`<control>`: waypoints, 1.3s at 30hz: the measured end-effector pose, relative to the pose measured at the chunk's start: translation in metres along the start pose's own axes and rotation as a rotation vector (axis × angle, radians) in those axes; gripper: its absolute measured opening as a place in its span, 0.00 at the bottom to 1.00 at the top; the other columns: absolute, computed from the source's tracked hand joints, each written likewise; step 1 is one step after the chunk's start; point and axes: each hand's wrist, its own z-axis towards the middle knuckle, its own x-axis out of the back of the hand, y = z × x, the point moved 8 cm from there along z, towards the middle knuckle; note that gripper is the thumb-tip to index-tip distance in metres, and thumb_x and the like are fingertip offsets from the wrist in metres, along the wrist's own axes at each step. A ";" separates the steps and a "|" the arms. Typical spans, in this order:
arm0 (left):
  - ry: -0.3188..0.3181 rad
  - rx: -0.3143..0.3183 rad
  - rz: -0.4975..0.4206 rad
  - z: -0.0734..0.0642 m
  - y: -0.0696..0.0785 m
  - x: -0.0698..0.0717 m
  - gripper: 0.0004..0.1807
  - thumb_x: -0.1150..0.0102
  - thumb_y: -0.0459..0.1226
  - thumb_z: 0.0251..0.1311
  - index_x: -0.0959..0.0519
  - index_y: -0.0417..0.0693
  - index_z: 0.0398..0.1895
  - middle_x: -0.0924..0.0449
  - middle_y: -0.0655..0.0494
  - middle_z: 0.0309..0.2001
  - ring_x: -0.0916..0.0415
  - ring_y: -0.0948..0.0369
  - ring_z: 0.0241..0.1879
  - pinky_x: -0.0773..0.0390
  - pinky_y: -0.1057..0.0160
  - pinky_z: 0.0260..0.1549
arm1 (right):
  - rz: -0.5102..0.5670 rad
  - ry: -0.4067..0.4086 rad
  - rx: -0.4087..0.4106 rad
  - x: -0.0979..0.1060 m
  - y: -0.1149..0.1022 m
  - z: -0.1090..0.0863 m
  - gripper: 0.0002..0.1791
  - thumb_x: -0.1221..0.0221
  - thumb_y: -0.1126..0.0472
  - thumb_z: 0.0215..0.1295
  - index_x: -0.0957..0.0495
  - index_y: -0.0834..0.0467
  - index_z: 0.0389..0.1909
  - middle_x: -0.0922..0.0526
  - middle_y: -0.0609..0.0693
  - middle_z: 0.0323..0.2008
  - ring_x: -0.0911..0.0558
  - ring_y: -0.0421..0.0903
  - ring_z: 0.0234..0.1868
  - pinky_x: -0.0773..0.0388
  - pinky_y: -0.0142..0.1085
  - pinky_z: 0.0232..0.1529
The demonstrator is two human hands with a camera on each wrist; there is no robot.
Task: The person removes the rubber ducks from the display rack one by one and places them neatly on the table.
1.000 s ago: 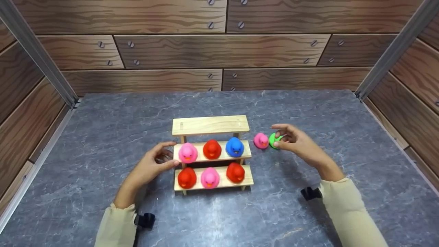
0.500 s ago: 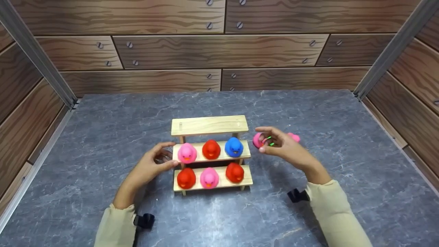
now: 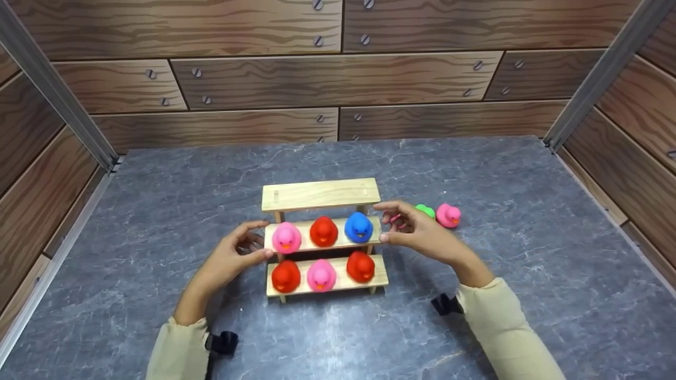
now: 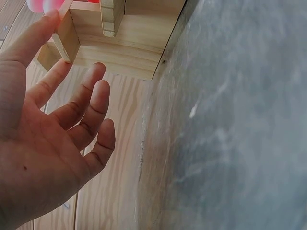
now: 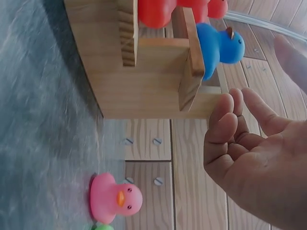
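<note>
A small three-tier wooden display stand [image 3: 321, 194] stands mid-table. Its middle shelf bears a pink duck [image 3: 287, 237], a red duck [image 3: 324, 231] and a blue duck [image 3: 358, 228]. Along the bottom shelf sit a red duck [image 3: 285, 276], a pink duck [image 3: 321, 275] and another red duck [image 3: 360, 266]. My left hand [image 3: 235, 256] pinches the middle shelf's left end between thumb and index finger, its other fingers loose. Beside that shelf's right end, my right hand [image 3: 422, 232] holds nothing, fingers loosely bent; the right wrist view shows it apart from the blue duck [image 5: 218, 48].
Right of the stand, a pink duck [image 5: 115, 199] is mostly covered by my right hand in the head view. Behind that hand lie a green duck [image 3: 425, 211] and another pink duck [image 3: 448, 215]. Wood-patterned walls [image 3: 338, 79] enclose the grey table [image 3: 200, 174].
My right hand has moved left from the green duck to the stand's right side, uncovering the pink duck farthest right. The left hand keeps its place at the stand; the ducks stay put.
</note>
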 end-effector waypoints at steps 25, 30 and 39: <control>0.004 0.017 0.010 0.000 -0.001 0.000 0.29 0.33 0.36 0.56 0.29 0.46 0.62 0.20 0.42 0.45 0.27 0.59 0.37 0.28 0.62 0.41 | -0.033 -0.046 0.020 -0.026 -0.011 0.013 0.30 0.35 0.58 0.60 0.32 0.60 0.63 0.27 0.56 0.43 0.29 0.46 0.39 0.29 0.32 0.41; 0.004 0.018 0.010 0.000 -0.002 0.000 0.29 0.33 0.36 0.56 0.29 0.46 0.62 0.20 0.42 0.45 0.27 0.59 0.37 0.29 0.62 0.41 | -0.020 -0.047 0.014 -0.028 -0.011 0.013 0.31 0.34 0.58 0.60 0.32 0.59 0.63 0.27 0.57 0.43 0.29 0.46 0.38 0.28 0.33 0.40; -0.004 0.001 0.008 0.000 -0.001 0.000 0.29 0.33 0.36 0.56 0.29 0.45 0.62 0.21 0.41 0.46 0.27 0.59 0.37 0.28 0.62 0.41 | -0.062 -0.034 0.036 -0.030 -0.011 0.016 0.28 0.34 0.59 0.60 0.30 0.60 0.60 0.30 0.53 0.39 0.32 0.44 0.34 0.32 0.31 0.37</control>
